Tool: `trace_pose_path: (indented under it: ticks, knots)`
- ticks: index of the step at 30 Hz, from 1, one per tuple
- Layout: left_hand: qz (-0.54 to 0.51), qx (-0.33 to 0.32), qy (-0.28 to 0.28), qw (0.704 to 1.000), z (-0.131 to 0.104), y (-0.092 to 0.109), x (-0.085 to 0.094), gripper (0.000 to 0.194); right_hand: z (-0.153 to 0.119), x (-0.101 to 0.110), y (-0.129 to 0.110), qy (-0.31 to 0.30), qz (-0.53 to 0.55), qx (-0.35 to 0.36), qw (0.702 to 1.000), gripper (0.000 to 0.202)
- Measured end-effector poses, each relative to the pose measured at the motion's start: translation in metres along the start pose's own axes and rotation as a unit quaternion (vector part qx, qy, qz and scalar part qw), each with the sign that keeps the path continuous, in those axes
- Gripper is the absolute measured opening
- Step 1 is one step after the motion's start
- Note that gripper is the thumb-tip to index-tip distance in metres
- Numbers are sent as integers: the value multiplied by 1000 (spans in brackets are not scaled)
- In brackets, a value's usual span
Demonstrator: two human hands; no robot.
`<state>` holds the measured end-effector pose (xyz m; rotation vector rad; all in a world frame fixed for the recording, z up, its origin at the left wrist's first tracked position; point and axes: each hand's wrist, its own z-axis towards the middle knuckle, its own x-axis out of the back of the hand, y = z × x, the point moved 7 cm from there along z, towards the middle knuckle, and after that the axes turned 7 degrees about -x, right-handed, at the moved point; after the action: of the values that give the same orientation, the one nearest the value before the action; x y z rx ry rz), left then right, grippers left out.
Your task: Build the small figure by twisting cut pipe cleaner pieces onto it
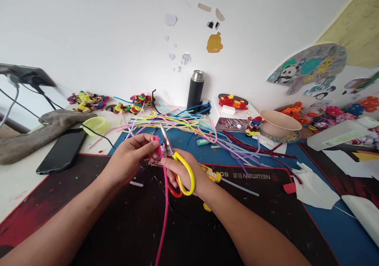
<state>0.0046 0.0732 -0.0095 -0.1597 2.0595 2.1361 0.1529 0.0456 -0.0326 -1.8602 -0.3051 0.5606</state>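
- Lower centre: pink stem runs to bottom edge; tail could snag if tugged.
- Centre: right hand wrapped on scissors, close to left hand; slip could nick fingertips.
- Left of that: left fingers pinch stem top; weak pinch could drop it.
- Beyond: stem pile could tangle it.

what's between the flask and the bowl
Head view: a white box, with a red-and-yellow bundle and a white block on top, then a small colourful figure beside the bowl. A small dark object sits close to the flask.
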Motion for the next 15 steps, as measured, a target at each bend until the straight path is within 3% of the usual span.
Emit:
trace_pose_path:
  ticks: [3,7,11,15]
  knots:
    - [2,-8,2,1000,3,-3,6,43,-1,0,-1,2,3,-3,1000,32]
    - [33,-56,38,997,10,3,31,37,-3,4,-8,24,7,-2,1000,41]
    - [170,-105,71,977,14,25,50,40,-5,9,-12,37,14,4,999,38]
    - [328,-108,57,937,18,35,49,39,-3,10,-8,36,16,2,999,35]
